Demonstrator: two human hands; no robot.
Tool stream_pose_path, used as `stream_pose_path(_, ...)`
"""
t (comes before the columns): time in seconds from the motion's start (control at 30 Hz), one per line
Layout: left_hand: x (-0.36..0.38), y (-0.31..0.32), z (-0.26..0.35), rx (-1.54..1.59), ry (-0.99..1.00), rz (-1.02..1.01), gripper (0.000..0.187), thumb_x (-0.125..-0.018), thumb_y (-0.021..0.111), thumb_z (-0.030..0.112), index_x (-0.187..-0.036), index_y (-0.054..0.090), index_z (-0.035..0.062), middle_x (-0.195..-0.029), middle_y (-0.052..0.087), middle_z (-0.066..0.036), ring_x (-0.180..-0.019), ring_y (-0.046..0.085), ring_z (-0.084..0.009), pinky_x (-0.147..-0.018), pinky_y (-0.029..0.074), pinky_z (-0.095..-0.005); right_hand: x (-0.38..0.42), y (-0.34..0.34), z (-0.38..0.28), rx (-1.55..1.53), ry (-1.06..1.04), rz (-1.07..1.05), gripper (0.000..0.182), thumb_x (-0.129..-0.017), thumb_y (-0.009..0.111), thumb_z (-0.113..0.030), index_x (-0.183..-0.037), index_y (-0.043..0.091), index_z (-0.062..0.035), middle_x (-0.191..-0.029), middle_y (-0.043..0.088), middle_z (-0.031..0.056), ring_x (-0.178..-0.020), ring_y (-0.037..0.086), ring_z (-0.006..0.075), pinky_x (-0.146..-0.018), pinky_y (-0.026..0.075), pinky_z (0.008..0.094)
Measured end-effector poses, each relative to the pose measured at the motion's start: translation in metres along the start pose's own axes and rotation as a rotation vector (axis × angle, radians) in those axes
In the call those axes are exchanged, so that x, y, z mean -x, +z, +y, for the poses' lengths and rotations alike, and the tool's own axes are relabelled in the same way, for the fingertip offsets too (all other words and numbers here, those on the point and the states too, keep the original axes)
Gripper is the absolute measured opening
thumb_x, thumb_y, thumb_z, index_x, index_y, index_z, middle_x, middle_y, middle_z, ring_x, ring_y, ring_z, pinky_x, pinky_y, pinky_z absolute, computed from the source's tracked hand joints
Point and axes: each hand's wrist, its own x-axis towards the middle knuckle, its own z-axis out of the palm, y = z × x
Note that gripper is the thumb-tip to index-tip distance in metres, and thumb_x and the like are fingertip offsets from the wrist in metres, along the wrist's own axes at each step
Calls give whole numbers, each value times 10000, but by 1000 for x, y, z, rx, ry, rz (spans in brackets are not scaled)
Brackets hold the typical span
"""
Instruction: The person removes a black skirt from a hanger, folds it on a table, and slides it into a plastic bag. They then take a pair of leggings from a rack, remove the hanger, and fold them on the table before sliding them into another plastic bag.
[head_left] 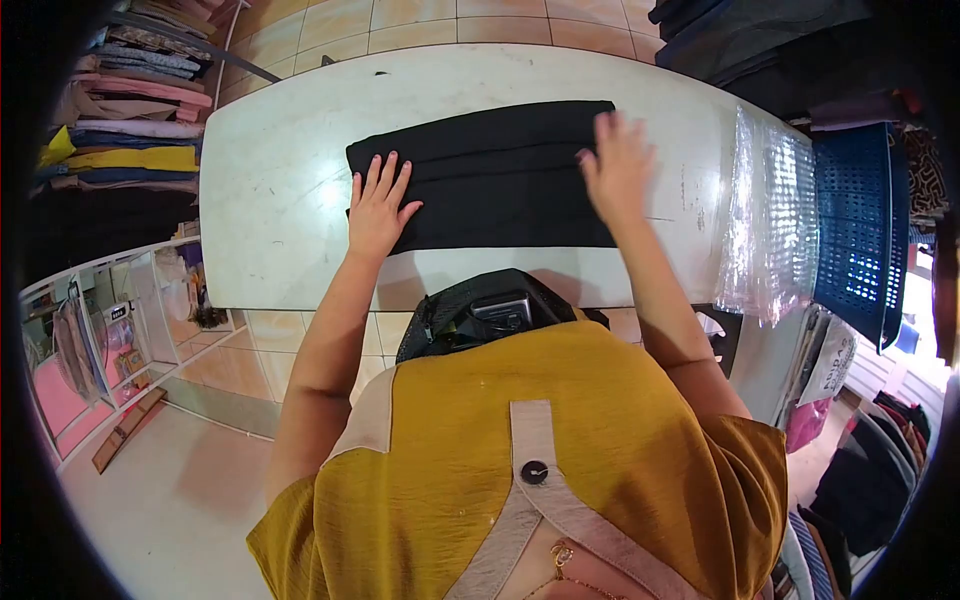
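Observation:
A folded black garment (490, 180) lies flat as a long rectangle on the white table (280, 220), with crease lines running along its length. My left hand (378, 212) rests palm down on its left end, fingers spread over the fabric. At the opposite end is my right hand (620, 168), slightly blurred by motion, its fingers apart and held over the right edge of the cloth. Neither hand grips anything.
Clear plastic bags (770, 220) lie at the table's right end, beside a blue plastic basket (862, 220). Stacks of folded clothes (140, 110) rise on the left, and dark fabric (740, 50) is piled at the upper right. A black bag (490, 305) sits at my waist by the table's near edge.

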Motion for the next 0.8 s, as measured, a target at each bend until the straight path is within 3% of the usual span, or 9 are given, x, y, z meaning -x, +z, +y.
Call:
stream_pose_path(0.03, -1, 0, 0, 6, -1, 1, 642, -794, 619, 417, -1358, 416, 187, -1436, 347, -45, -1329, 304, -263, -1052, 269, -490, 3, -13, -10, -208, -169, -184, 575, -852, 568, -335, -1356, 381, -132, -1427, 330, 117, -1322, 263, 384, -1014, 201, 624)
stream_pose_path(0.13, -1, 1, 0, 17, 4, 12, 641, -792, 623, 410, -1356, 419, 185, -1435, 348, -46, -1325, 307, -265, -1052, 268, -489, 33, 9, 14, -104, -246, -246, 469, -841, 586, -285, -1263, 483, -107, -1325, 460, 115, -1283, 328, 360, -1004, 230, 610)
stream_pose_path(0.2, -3, 0, 0, 22, 0, 19, 641, -791, 625, 407, -1356, 419, 185, -1434, 349, -48, -1323, 309, -268, -1052, 270, -488, 26, 12, 38, -87, 157, 38, 305, -795, 635, -180, -1083, 598, -86, -1136, 593, 86, -1183, 432, 331, -974, 314, 532)
stream_pose_path(0.3, -2, -1, 0, 33, 23, 28, 646, -785, 630, 401, -1356, 419, 185, -1431, 353, -52, -1318, 316, -274, -1048, 276, -487, 17, -21, 42, -407, 140, 287, 178, -747, 654, -68, -925, 645, -83, -977, 638, 57, -1053, 505, 301, -922, 372, 441)
stream_pose_path(0.33, -2, 0, -1, 33, 21, 33, 646, -784, 633, 399, -1355, 421, 185, -1430, 354, -51, -1317, 318, -274, -1048, 276, -486, 18, -33, 34, -430, 6, 252, 195, -721, 654, -15, -899, 651, -94, -962, 630, 45, -973, 523, 287, -879, 393, 379)
stream_pose_path(0.43, -2, 1, -1, 36, 20, 38, 645, -781, 638, 393, -1352, 425, 185, -1426, 361, -47, -1313, 325, -275, -1046, 279, -488, 42, -19, 32, -441, -138, 57, 202, -706, 666, -20, -892, 655, -98, -951, 628, 35, -962, 522, 278, -886, 386, 387)
stream_pose_path(0.57, -2, 1, -1, 43, 13, 55, 638, -783, 639, 391, -1349, 430, 185, -1426, 362, -45, -1315, 324, -273, -1044, 282, -489, 57, -15, 25, -316, -84, -3, 231, -710, 669, -54, -934, 652, -107, -1007, 612, 22, -988, 511, 261, -894, 372, 413)
stream_pose_path(0.63, -1, 2, -1, 34, 13, 66, 635, -784, 639, 390, -1348, 432, 185, -1425, 363, -45, -1315, 324, -273, -1044, 283, -490, 57, -16, 4, -216, 53, 126, 331, -734, 663, -130, -1062, 618, -125, -1131, 563, 24, -1062, 475, 257, -939, 333, 469)
stream_pose_path(0.8, -1, 2, 1, 64, -7, 70, 613, -796, 632, 382, -1340, 444, 173, -1415, 380, -60, -1308, 335, -282, -1045, 278, -492, 83, 5, -33, -161, -202, -217, 572, -797, 630, -278, -1331, 437, -206, -1408, 364, 49, -1311, 288, 313, -1029, 209, 597)
